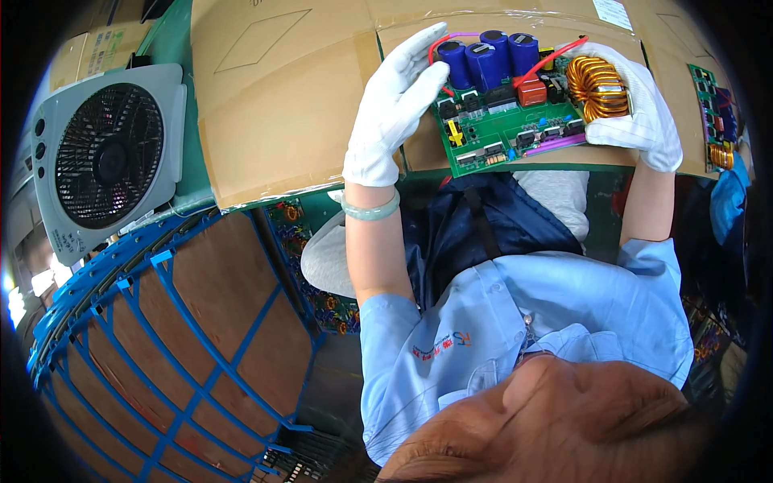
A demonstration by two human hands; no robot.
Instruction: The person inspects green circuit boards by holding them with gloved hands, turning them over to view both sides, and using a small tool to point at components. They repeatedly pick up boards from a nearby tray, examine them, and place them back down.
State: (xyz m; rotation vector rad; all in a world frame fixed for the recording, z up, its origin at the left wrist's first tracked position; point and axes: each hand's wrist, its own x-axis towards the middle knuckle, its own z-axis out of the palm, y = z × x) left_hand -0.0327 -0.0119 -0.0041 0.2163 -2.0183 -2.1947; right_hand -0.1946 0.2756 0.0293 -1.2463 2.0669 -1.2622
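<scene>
A green circuit board [491, 129] is held tilted over the cardboard in front of me. It carries several blue cylindrical capacitors [487, 66], a copper-wound coil [594, 88] and a red block component [531, 91]. My left hand [386, 109], in a white glove, is closed at the board's left edge, its thumb and fingers beside a red wire [433, 52]. My right hand [644, 113], gloved too, wraps the right end next to the coil; some of its fingers are hidden behind the board. Another red wire [555, 58] sticks up toward the right glove.
Flattened cardboard [282, 105] covers the green bench. A grey box fan [109, 157] stands at the left, above a blue wire rack [173, 362]. To the far right lies another circuit board [713, 117], near another person's blue sleeve [729, 197]. More boards [322, 310] sit below the bench.
</scene>
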